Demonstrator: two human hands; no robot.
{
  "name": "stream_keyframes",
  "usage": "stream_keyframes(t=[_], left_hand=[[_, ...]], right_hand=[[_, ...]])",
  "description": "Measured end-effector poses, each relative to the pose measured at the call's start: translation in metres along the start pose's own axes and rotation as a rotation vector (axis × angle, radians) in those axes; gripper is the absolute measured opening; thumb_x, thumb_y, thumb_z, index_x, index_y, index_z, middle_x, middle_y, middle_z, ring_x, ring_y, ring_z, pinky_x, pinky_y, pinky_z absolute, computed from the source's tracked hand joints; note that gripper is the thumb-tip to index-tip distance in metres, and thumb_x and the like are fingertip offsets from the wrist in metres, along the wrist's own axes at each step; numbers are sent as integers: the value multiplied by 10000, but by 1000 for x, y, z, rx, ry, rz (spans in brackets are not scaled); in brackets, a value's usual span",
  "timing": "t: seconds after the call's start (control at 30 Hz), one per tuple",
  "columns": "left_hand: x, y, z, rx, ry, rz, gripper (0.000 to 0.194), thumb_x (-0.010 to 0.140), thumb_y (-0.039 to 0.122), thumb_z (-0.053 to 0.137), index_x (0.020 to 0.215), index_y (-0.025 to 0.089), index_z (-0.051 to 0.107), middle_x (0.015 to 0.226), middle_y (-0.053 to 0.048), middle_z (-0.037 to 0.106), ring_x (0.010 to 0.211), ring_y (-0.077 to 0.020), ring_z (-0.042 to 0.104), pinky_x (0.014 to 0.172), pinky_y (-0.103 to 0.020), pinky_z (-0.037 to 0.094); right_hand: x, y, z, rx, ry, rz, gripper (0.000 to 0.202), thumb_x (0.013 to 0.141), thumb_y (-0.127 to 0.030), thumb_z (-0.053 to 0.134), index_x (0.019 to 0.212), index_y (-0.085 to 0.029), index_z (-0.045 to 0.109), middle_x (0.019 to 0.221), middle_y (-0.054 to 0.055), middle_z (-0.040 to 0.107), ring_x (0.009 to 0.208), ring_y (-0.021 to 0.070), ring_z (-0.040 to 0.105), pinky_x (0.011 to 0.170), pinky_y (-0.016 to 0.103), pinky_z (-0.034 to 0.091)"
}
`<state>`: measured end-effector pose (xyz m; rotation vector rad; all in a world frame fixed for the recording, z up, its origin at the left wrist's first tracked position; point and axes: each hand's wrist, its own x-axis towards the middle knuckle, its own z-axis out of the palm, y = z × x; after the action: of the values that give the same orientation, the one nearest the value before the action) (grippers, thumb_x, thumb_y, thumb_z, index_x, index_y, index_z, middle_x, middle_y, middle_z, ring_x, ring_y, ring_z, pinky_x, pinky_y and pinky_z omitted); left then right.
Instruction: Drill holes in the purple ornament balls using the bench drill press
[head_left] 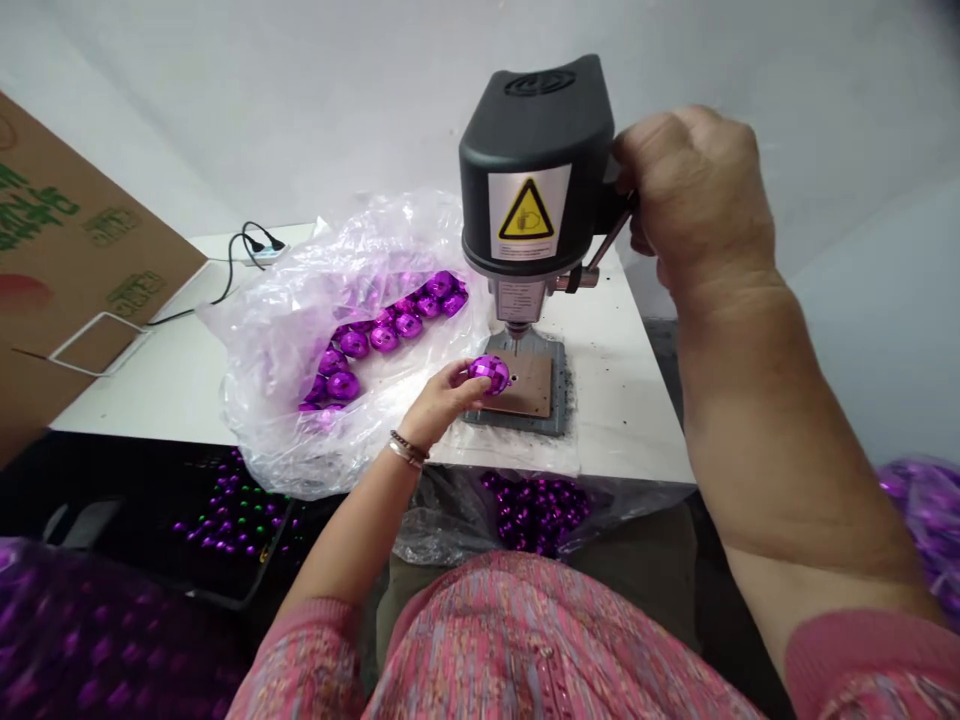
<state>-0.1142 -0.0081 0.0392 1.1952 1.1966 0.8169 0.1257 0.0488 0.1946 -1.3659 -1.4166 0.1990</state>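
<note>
Purple faceted balls, bags and a small drill press on a white table.

Nearest, a bag (525, 510) of purple balls lies at the table edge. The left hand (442, 400) pinches one purple ball (489, 373) on the press plate (531, 385), under the drill press (534, 170). Beside it, an open clear bag (300, 330) holds more balls. The right hand (694, 195) is closed around the press lever (611, 240).

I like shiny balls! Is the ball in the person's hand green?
No, the faceted ball pinched in the left hand is purple, like the ones in the plastic bag.
</note>
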Motion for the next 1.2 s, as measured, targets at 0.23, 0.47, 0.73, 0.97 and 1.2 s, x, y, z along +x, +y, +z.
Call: stream_keyframes(t=[0.23,0.47,0.73,0.97,1.2], left_hand=[[33,-16,21,274,117,50,404,729,405,748,1052,167,692,950,-58,745,832,-169,666,717,-271,519],[34,-9,31,626,212,128,357,771,358,729,1087,193,697,993,-40,745,885,-178,670,812,-287,503],[42,-6,42,886,159,218,570,726,308,788,1267,191,653,1209,-90,714,1019,-236,678,924,-328,520],[43,-11,44,819,121,180,639,728,333,795,1331,202,630,1187,-67,730,1044,-242,682,921,-335,530],[43,-20,44,712,129,193,655,723,316,796,1345,195,632,1147,-56,743,992,-234,691,874,-318,533]], right_hand=[[-1,-10,3,67,29,181,284,906,-277,509,680,-139,408,640,-44,338,637,18,213,579,179,305],[-7,-13,-2,127,-3,179,301,923,-348,482,759,-95,493,681,-49,335,643,-6,220,637,137,351],[-7,-15,-3,127,-18,184,303,922,-340,487,735,-103,459,674,-53,317,647,-8,199,640,136,309],[-15,-16,-5,179,8,117,293,896,-251,500,667,-135,359,648,-45,299,652,10,220,619,174,231],[-70,1,-11,69,51,-254,231,846,-289,568,741,-170,399,618,-58,338,561,22,278,583,211,299]])
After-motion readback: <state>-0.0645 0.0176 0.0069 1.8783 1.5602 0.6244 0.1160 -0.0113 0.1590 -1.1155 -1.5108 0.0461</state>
